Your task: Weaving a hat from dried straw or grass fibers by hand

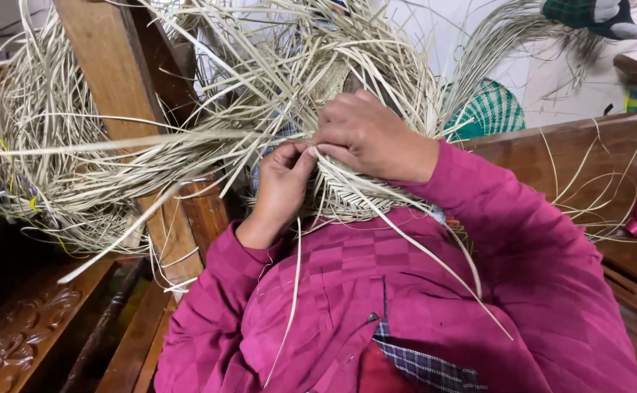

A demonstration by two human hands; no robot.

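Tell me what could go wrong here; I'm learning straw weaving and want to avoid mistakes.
1. Both hands pinch one spot: the left hand and right hand grip strands at the edge of the woven piece. A slip could loosen the weave there.
2. The loose straws fan out tangled in all directions, so the wrong strand may get picked.
3. Long straws trail over the pink sleeve and could snag or bend.
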